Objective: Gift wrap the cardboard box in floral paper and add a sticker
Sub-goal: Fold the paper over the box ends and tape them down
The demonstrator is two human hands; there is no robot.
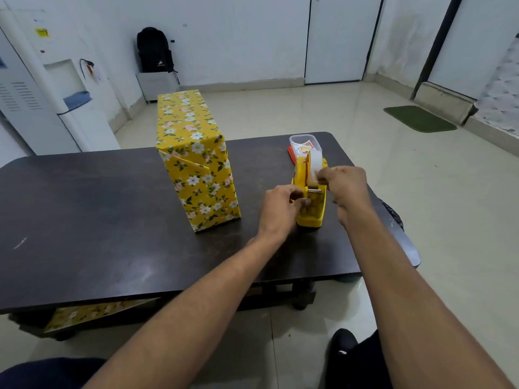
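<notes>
**Dark table [112, 220] bearing the floral-wrapped box [196, 169]**

The box is standing upright near the table's middle, apart from both hands. Just right of it, the left hand [280, 204] is gripping the front of the yellow dispenser [310, 211], while the right hand [344, 183] is pinching the tape [316, 162] at the roll. Behind the dispenser a clear tub [316, 138] is holding stickers [304, 149]. Spare paper [92, 313] is lying under the table.

A plain office-like room: water dispenser [70, 88], tiled floor [280, 116], doormat [420, 118], backpack [154, 50] on a pedestal
</notes>
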